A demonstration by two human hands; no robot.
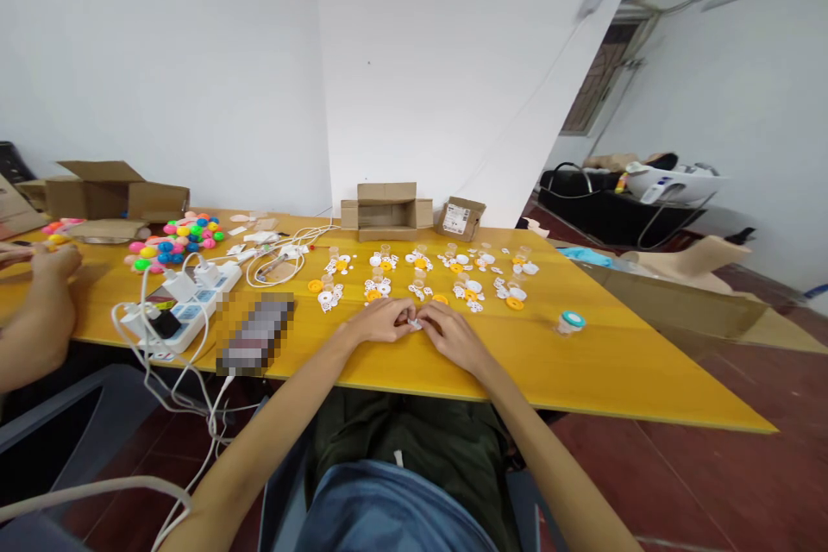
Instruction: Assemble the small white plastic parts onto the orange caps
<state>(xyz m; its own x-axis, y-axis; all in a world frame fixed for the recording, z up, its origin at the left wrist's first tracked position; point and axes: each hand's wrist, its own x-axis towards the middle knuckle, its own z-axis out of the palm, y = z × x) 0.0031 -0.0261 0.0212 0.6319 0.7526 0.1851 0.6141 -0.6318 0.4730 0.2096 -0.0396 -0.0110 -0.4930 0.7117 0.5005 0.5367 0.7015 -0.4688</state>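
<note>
- Left hand (pixel 388 321), at nine o'clock of the small white piece (pixel 415 324): fingertips pinching it; a light, steady hold should serve best.
- The piece sits between both hands, above the table (pixel 601 379); its details are too small to tell.
- Right hand (pixel 453 332), at three o'clock: fingertips pinching it too; small, gentle turns seem safest.
- Orange disc (pixel 515 304), toward two o'clock: better left unbumped.

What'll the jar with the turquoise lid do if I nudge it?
If tipped, the jar may roll, since its lid is round. It's probably light: small, with see-through walls. On the smooth-looking table, it could slide.
</note>
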